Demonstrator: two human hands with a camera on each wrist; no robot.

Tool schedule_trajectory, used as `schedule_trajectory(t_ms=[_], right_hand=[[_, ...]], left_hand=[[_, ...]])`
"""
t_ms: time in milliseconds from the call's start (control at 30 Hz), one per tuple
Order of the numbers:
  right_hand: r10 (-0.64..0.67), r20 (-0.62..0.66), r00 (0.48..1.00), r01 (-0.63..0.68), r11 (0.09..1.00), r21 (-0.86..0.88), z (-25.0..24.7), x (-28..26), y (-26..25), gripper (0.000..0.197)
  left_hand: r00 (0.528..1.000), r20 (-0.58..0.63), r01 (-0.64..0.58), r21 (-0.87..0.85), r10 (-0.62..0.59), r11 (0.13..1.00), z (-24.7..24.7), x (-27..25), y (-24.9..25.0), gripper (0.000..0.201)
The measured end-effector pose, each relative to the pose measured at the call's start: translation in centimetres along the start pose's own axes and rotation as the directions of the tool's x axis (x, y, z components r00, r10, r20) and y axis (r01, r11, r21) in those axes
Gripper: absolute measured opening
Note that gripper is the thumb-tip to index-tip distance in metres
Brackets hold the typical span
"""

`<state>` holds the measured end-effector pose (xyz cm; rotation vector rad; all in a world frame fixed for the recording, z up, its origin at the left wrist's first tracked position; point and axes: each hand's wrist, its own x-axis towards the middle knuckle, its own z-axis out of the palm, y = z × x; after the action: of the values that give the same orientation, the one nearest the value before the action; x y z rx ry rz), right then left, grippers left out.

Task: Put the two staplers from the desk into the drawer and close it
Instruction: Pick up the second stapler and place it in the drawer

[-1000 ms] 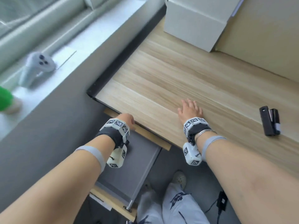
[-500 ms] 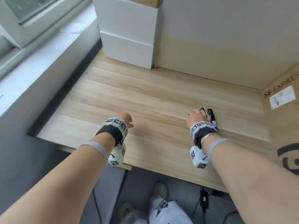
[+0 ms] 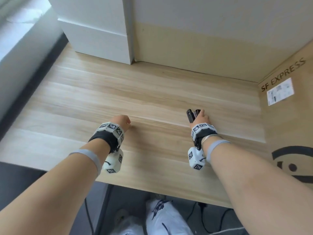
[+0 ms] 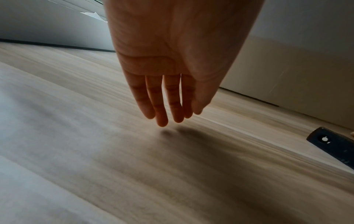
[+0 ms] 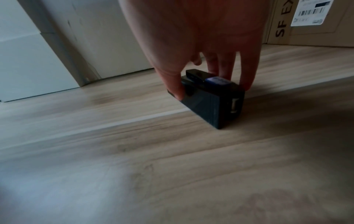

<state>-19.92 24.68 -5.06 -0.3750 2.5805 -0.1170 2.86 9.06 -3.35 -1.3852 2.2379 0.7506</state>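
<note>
A black stapler [image 3: 191, 115] lies on the wooden desk [image 3: 135, 99] right of the middle. My right hand [image 3: 199, 116] grips it. In the right wrist view the thumb [image 5: 175, 89] presses its left side and the fingers [image 5: 247, 81] its right side, and the stapler [image 5: 210, 103] stands tilted on one edge against the desk. My left hand [image 3: 126, 122] hovers just above the desk, left of the stapler, fingers [image 4: 162, 112] straight and holding nothing. The stapler's end [image 4: 333, 145] shows at the right edge of the left wrist view. No second stapler or drawer is in view.
A white box [image 3: 101, 31] stands at the back left against a pale wall panel. A large SF EXPRESS cardboard box [image 3: 288, 124] borders the desk on the right. The window sill [image 3: 20, 39] runs along the left. Legs and cables show below the desk's front edge.
The view has swung from the open drawer up to the desk. My right hand reached the stapler and now grips it, tipped on edge. My left hand left the drawer and hovers over the desk.
</note>
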Motion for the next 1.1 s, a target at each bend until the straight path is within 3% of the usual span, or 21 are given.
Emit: schedule_trajectory(t_ms=[267, 467, 633, 867, 1100], right_hand=[[-0.109, 0.074, 0.991, 0.119, 0.981, -0.152, 0.3, -1.8, -1.1, 0.073], [-0.268, 0.041, 0.963, 0.269, 0.962, -0.034, 2.2, -6.6, -3.9, 0.073], [-0.413, 0.113, 0.904, 0.415, 0.91, 0.0, 4.5, -12.4, -7.3, 0.071], [-0.574, 0.304, 0.761, 0.616, 0.785, -0.06, 9.3, -21.0, -11.9, 0.068], [-0.643, 0.52, 0.562, 0.754, 0.657, -0.003, 16.4, -29.4, -15.0, 0.094]], left_hand=[[1.0, -0.008, 0.01, -0.032, -0.01, 0.999, 0.0, -0.3, -0.9, 0.034], [0.997, -0.072, -0.015, -0.062, 0.01, 0.998, 0.1, -2.2, -3.5, 0.033], [0.996, -0.092, 0.004, -0.112, -0.015, 0.994, 0.5, -4.8, -8.6, 0.033], [0.986, -0.142, 0.074, -0.098, -0.088, 0.992, 1.0, -9.3, -17.5, 0.034], [0.964, -0.171, 0.178, -0.157, -0.205, 0.971, 3.5, -13.6, -27.0, 0.033]])
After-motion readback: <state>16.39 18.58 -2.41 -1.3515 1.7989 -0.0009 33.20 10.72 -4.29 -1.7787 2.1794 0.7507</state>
